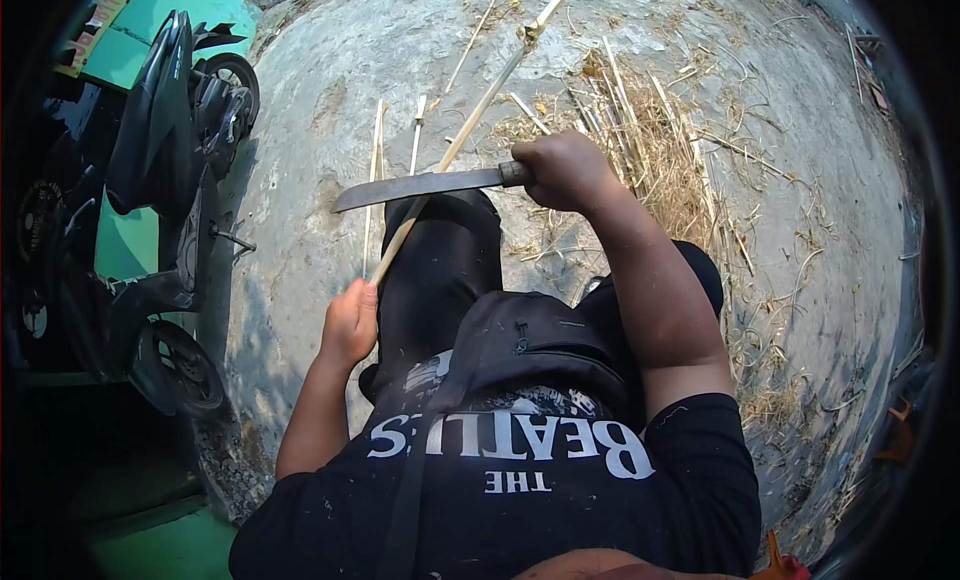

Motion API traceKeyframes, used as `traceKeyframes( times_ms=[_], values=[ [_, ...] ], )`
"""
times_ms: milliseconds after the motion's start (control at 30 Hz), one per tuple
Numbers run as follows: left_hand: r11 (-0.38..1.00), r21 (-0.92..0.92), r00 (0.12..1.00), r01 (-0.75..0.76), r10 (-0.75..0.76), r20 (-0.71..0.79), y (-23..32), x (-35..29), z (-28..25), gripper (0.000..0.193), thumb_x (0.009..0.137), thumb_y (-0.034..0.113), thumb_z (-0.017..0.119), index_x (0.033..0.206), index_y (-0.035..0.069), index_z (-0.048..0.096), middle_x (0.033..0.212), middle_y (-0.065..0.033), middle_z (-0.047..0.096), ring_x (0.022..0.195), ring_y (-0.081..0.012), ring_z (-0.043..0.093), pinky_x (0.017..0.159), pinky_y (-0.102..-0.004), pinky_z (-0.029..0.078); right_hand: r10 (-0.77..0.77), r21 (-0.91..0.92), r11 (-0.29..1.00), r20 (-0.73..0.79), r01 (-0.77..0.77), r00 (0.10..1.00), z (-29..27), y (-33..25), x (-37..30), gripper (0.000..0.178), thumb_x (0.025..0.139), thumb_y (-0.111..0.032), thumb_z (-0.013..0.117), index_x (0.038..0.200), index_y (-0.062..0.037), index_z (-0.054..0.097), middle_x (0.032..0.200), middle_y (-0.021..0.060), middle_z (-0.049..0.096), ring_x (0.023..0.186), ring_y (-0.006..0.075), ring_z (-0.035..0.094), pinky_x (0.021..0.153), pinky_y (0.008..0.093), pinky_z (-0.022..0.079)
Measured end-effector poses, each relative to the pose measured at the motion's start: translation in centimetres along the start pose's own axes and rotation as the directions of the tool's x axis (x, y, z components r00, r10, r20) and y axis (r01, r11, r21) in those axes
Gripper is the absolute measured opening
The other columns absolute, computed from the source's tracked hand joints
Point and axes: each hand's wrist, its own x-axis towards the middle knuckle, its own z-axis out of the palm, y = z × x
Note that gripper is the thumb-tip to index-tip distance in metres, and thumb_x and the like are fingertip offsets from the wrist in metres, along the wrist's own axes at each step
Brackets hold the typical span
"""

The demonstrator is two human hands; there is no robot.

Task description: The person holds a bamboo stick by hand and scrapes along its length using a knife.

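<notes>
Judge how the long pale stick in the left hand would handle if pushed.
The pale stick is probably stiff, running nearly straight from the left hand. It looks slender, so likely light. The lumpy joint near its far end might snag.

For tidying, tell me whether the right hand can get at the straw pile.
Probably not: the right hand grips the machete, though nothing visible blocks its way to the straw pile.

A dark motorbike (150,155) is standing here, with a green surface (145,25) beyond it and grey concrete ground (290,160) at its right.
</notes>
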Motion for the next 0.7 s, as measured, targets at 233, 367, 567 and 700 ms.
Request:
traceKeyframes(
  times_ms=[233,367,567,700],
  values=[
    [0.989,0.129,0.997,0.07,-0.066,-0.038,1.4,-0.6,-0.1,0.022,0.105,0.023,0.057,0.102,0.001,0.059,0.071,-0.023,0.064,0.07,-0.0462,0.065,0.062,-0.0484,0.048,0.421,0.072,0.902,0.064,-0.425,0.905,-4.5,1.8,-0.6,0.027,0.086,-0.031,0.074,0.101,-0.0091,0.07,0.094,0.0166,0.074,0.091,0.0374,0.072,0.082,0.0467,0.056],
    [0.984,0.123,0.989,0.125,-0.115,-0.089,2.6,-0.3,-0.2,0.026,0.106,0.025,0.057,0.107,0.0,0.061,0.072,-0.0188,0.066,0.068,-0.0344,0.069,0.064,-0.0429,0.049,0.322,0.178,0.925,0.103,-0.336,0.941,-4.1,-0.4,-0.7,0.029,0.085,-0.032,0.073,0.1,-0.0082,0.068,0.09,0.0171,0.073,0.09,0.0368,0.072,0.081,0.0464,0.056],
    [0.981,0.175,0.996,0.087,-0.083,-0.028,3.5,0.2,-0.2,0.029,0.107,0.028,0.054,0.099,0.001,0.059,0.078,-0.0249,0.065,0.074,-0.0485,0.064,0.065,-0.0536,0.048,0.002,-0.003,1.0,0.176,-0.001,0.984,-0.7,-3.0,-0.5,0.022,0.083,-0.028,0.071,0.097,-0.0125,0.066,0.087,0.0129,0.072,0.087,0.0348,0.072,0.078,0.0475,0.057],
    [0.966,0.257,1.0,0.031,-0.029,-0.012,3.1,0.6,0.4,0.035,0.109,0.031,0.05,0.091,0.001,0.055,0.079,-0.0268,0.063,0.076,-0.0517,0.061,0.065,-0.0568,0.046,0.317,0.2,0.925,0.06,-0.323,0.946,0.2,0.7,-0.1,0.02,0.083,-0.024,0.07,0.098,-0.0105,0.069,0.088,0.0205,0.071,0.084,0.0422,0.068,0.074,0.0481,0.055]
  ],
)
